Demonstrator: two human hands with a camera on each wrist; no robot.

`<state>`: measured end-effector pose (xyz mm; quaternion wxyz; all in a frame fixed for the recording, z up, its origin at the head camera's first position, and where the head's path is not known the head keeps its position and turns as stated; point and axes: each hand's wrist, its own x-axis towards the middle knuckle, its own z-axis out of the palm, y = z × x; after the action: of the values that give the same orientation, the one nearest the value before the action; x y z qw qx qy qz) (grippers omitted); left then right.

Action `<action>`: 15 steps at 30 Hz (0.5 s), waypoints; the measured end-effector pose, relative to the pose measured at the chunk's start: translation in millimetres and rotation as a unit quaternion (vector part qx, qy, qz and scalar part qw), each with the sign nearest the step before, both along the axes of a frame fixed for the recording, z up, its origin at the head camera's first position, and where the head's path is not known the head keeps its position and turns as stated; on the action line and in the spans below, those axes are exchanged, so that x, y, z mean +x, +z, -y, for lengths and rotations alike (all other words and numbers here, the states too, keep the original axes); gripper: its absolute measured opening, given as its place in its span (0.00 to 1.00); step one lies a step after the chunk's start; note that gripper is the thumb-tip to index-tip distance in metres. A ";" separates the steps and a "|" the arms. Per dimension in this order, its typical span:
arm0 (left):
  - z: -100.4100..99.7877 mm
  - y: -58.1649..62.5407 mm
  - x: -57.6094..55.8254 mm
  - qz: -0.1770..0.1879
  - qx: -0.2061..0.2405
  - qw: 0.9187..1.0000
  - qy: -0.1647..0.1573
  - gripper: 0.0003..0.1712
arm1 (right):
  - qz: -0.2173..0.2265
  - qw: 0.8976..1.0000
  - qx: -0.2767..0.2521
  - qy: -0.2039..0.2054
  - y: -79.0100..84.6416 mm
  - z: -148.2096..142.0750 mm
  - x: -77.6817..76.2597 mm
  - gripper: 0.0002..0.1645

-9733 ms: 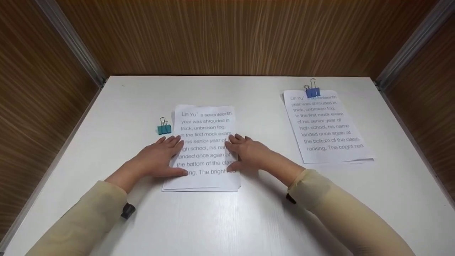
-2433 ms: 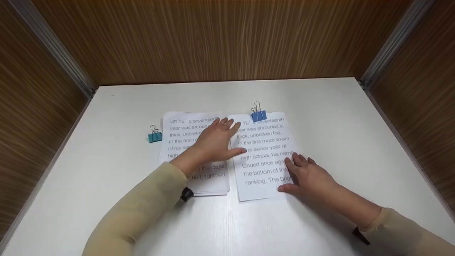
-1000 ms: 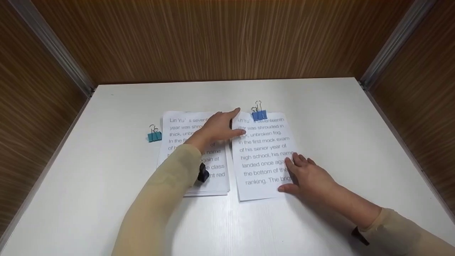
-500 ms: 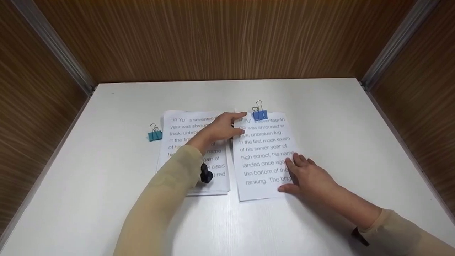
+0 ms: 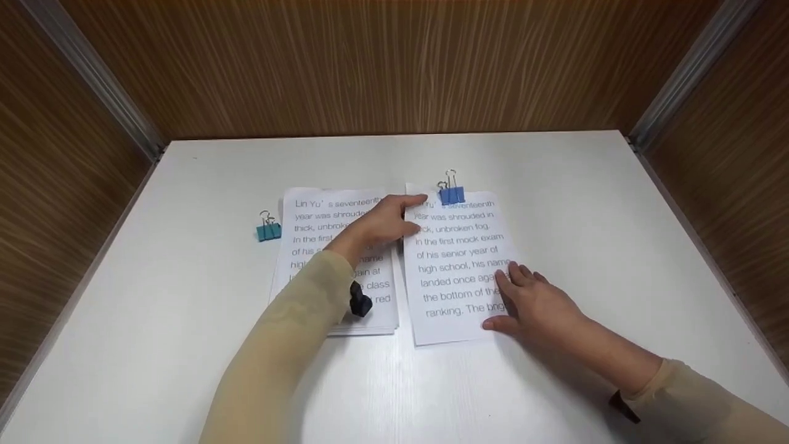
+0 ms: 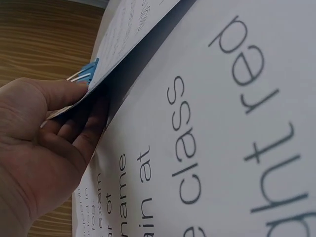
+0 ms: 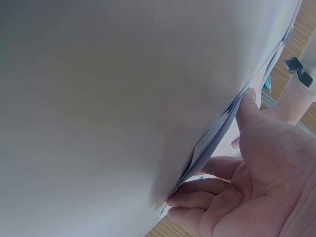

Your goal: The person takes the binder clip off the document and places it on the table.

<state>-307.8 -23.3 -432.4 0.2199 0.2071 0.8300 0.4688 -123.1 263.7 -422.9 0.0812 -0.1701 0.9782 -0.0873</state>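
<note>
Two stacks of white printed paper lie side by side in the head view. The right stack [image 5: 459, 265] carries a blue binder clip [image 5: 452, 195] on its top edge. My left hand [image 5: 387, 221] reaches across the left stack [image 5: 308, 237] and pinches the right stack's upper left edge. In the left wrist view, the thumb of my left hand [image 6: 44, 133] lies above the sheets and the fingers below, the edge raised slightly. My right hand [image 5: 545, 305] rests along the right stack's lower right edge; in the right wrist view, thumb and fingers of my right hand [image 7: 252, 173] touch the sheets' side.
A teal binder clip [image 5: 269, 232] stands left of the left stack, apart from it. Both stacks lie on a white table [image 5: 394, 394], with brown wood-grain panels [image 5: 394, 68] at the back and sides.
Since the oldest frame, the clipped stack has come left, beside the other stack. My left hand has moved up to its upper left edge and taken hold; my right hand has lately stayed put.
</note>
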 end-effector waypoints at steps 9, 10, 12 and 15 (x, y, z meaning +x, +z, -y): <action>2.0 -0.9 1.7 0.044 0.039 0.998 0.011 0.44 | 0.011 1.000 0.004 -0.003 0.9 0.1 -0.7 0.60; 1.9 -0.8 2.1 0.049 0.044 0.998 0.014 0.44 | 0.009 1.000 0.004 -0.003 1.1 0.0 -0.6 0.60; 1.7 -0.8 2.7 0.060 0.059 0.996 0.021 0.44 | 0.005 1.000 0.004 -0.001 1.0 -0.1 -0.5 0.59; 1.5 -1.1 5.1 0.076 0.081 0.993 0.028 0.44 | 0.000 1.000 0.005 0.000 0.3 0.2 -0.1 0.59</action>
<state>-302.8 -24.9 -433.5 0.2520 0.1645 0.7755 0.5550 -123.2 263.5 -422.6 0.0825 -0.1695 0.9786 -0.0826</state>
